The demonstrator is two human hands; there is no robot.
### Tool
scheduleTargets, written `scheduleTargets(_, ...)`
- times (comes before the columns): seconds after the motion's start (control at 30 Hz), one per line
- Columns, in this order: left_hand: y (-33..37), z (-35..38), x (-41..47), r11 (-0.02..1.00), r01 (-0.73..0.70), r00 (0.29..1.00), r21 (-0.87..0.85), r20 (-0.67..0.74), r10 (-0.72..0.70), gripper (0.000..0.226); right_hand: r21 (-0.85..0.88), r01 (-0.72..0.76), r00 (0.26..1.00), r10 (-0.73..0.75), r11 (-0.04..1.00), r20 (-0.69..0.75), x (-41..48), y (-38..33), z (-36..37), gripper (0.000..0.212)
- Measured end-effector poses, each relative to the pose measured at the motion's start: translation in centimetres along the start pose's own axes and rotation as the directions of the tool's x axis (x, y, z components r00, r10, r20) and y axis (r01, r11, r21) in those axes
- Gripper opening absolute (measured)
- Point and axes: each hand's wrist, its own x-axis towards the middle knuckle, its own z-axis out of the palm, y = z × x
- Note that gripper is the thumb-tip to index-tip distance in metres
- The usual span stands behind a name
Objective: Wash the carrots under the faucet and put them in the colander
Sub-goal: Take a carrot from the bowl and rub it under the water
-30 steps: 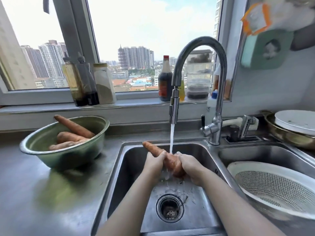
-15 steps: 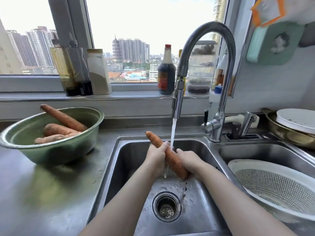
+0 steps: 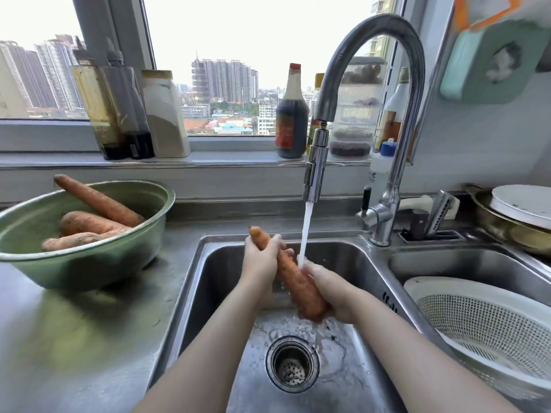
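Over the left sink basin I hold one orange carrot slanted, thin tip up-left. My left hand grips its upper part and my right hand grips its thick lower end. Water runs from the curved steel faucet and lands where my right hand meets the carrot. Three more unwashed carrots lie in a green metal bowl on the counter at the left. The white colander sits in the right basin with no carrot visible inside.
The sink drain lies below my hands. Bottles and jars line the window sill, with a dark sauce bottle behind the faucet. A metal pan with a white plate stands at the far right. A steel counter spreads at the left.
The view moved closer and down. My hands have slid along the carrot, and its tip now points higher. The stream now strikes nearer my right hand.
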Motion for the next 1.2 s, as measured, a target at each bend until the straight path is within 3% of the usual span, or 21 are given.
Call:
scheduleTargets(0.07, 0.7, -0.9, 0.8, 0.991, 0.023, 0.989, -0.129, -0.142, -0.042, 0.021, 0.039, 0.1, 0.992, -0.103, 0.994, 0.069, -0.2, -0.5, 0.1, 0.044)
scheduleTargets(0.13, 1.2, -2.0, 1.1, 0.98, 0.047, 0.976, -0.195, -0.199, -0.087, 0.034, 0.07, 0.135, 0.99, -0.138, 0.988, 0.034, -0.2, -1.0, 0.2, 0.037)
scheduleTargets(0.23, 1.1, -2.5, 0.9, 0.975, 0.054, 0.986, -0.214, -0.145, -0.087, 0.041, 0.066, 0.091, 0.982, -0.079, 0.994, -0.171, 0.5, -0.8, 0.4, 0.035)
scheduleTargets(0.3, 1.1, -2.0, 0.5, 0.975, 0.067, 0.994, -0.212, -0.065, -0.083, 0.03, 0.17, 0.02, 0.959, 0.029, 0.985, -0.283, 0.9, -0.6, 0.2, 0.047)
scheduleTargets(0.4, 0.9, -2.2, 0.5, 0.996, 0.017, 0.999, -0.093, -0.045, -0.021, 0.018, 0.355, -0.063, 0.982, 0.122, 0.933, -0.146, 0.4, -0.8, -1.1, 0.062)
scheduleTargets(0.47, 0.8, -3.1, 0.8, 0.996, -0.036, 0.994, 0.083, -0.1, 0.044, 0.022, 0.251, -0.06, 0.996, 0.075, 0.966, -0.049, -0.4, -0.9, -1.7, 0.048)
scheduleTargets(0.53, 0.8, -4.0, 1.0, 0.987, -0.03, 0.991, 0.16, -0.128, 0.051, 0.021, 0.144, -0.003, 0.996, 0.017, 0.99, -0.093, -0.6, -0.9, -1.8, 0.031)
scheduleTargets(0.67, 1.2, -4.4, 0.8, 0.979, 0.051, 0.999, 0.195, -0.003, -0.051, 0.026, 0.189, 0.026, 0.921, 0.05, 0.982, -0.386, 0.4, -0.7, -2.2, 0.028)
scheduleTargets(0.8, 1.6, -4.3, 0.0, 0.969, 0.028, 0.971, 0.244, 0.222, -0.084, 0.02, 0.273, 0.047, 0.835, 0.112, 0.961, -0.539, 1.1, -0.4, -3.3, 0.035)
scheduleTargets(0.87, 1.1, -3.6, -0.3, 0.978, 0.009, 0.964, 0.207, 0.256, -0.064, 0.02, 0.336, 0.003, 0.846, 0.176, 0.942, -0.503, 1.0, -0.3, -3.6, 0.036)
scheduleTargets(0.93, 0.6, -2.4, -0.9, 0.998, 0.021, 0.975, 0.065, 0.221, -0.035, 0.019, 0.335, -0.087, 0.916, 0.208, 0.938, -0.344, 0.3, -0.5, -3.2, 0.042)
scheduleTargets(1.0, 0.2, -1.1, -1.2, 1.0, 0.015, 0.991, -0.013, 0.133, -0.013, 0.016, 0.188, -0.125, 0.972, 0.159, 0.974, -0.174, -0.7, -0.6, -2.3, 0.048)
scheduleTargets(1.07, 0.1, -0.4, -1.0, 0.997, 0.009, 1.0, -0.071, 0.011, -0.009, 0.017, 0.083, -0.066, 0.993, 0.074, 0.994, -0.093, -1.1, -0.5, -1.4, 0.053)
scheduleTargets(1.13, 0.3, -0.5, -0.5, 0.988, 0.009, 0.996, -0.157, -0.085, -0.022, 0.022, 0.041, 0.024, 0.989, -0.018, 0.999, -0.148, -1.1, -0.5, -0.5, 0.046)
scheduleTargets(1.2, 0.5, -0.8, -0.2, 0.98, 0.016, 0.997, -0.196, -0.069, -0.03, 0.032, -0.003, 0.04, 0.966, -0.04, 0.999, -0.257, -0.6, -0.6, 0.5, 0.041)
